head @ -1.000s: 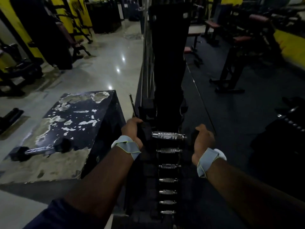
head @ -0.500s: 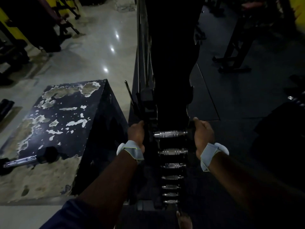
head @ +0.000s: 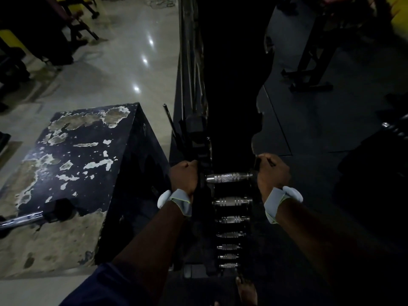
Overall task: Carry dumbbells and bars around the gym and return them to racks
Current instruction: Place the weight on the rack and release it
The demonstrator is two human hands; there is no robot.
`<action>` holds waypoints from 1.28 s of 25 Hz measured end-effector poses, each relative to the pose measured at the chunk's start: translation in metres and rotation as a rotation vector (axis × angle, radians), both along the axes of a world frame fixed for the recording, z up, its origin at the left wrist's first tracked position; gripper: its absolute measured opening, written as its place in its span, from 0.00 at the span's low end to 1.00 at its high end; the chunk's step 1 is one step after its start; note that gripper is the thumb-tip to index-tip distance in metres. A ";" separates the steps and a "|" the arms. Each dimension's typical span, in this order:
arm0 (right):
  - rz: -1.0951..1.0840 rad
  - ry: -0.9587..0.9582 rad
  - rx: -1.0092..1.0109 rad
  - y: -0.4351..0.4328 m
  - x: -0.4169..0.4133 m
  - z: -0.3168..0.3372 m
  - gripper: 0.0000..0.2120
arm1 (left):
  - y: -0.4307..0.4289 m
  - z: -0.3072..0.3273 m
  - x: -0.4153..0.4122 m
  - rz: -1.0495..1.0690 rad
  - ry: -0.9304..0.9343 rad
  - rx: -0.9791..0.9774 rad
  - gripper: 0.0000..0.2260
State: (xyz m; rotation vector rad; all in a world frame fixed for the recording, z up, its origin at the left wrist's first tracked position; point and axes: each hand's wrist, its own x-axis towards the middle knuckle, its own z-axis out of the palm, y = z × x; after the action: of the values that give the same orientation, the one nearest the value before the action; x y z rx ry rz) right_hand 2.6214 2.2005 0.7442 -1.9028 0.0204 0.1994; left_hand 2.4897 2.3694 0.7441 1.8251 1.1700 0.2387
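Paint-flaked black plyo box [head: 72, 173] stands at far left on the pale polished floor [head: 123, 69]; on its near corner lies a black-headed dumbbell with a chrome handle [head: 37, 216], partly cut off by the frame edge and close to the box's rim.

Just right of the box, the left hand [head: 184, 176] is closed around the dark left head of the top dumbbell with a knurled chrome handle [head: 230, 177]. Its fingers curl out of sight, so the depth of purchase cannot be told. The right hand [head: 272, 173] is likewise wrapped over the opposite head, knuckles up. Both wrists carry pale grey straps.

This dumbbell sits at the top of a dark tiered dumbbell rack [head: 231, 230]. Whether it rests fully in its cradle or is held just clear is hidden by shadow.

Risks, as judged:
- Poor light — the cradle edges are barely visible, so a head could land off its seat and roll.
- Grip on the heads rather than the handle invites a slip, or fingers pinched against the rack.
- A bare foot [head: 246, 291] stands directly below the rack's front.

Rack contents: six further chrome-handled dumbbells in a descending column below the top one, each apart from the next.
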 end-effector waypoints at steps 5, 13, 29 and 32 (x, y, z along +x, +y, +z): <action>0.016 -0.021 -0.003 -0.001 0.002 -0.003 0.08 | -0.005 0.007 -0.003 0.091 -0.031 0.069 0.13; 0.075 0.002 -0.025 -0.009 0.001 0.001 0.10 | -0.018 0.025 -0.013 0.231 -0.043 0.112 0.14; -0.521 -0.003 0.222 -0.366 -0.093 0.112 0.12 | -0.416 0.094 0.038 -0.788 -0.326 -0.429 0.15; -0.720 -0.093 0.134 -0.504 -0.146 0.148 0.19 | -0.553 0.129 0.016 -1.099 -0.290 -0.484 0.18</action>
State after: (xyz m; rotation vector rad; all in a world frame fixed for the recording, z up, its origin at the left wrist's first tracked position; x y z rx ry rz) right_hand 2.4751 1.6967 0.8917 -1.6575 0.6037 -0.3669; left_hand 2.5059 1.8166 0.8727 1.6570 -0.0802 -0.3760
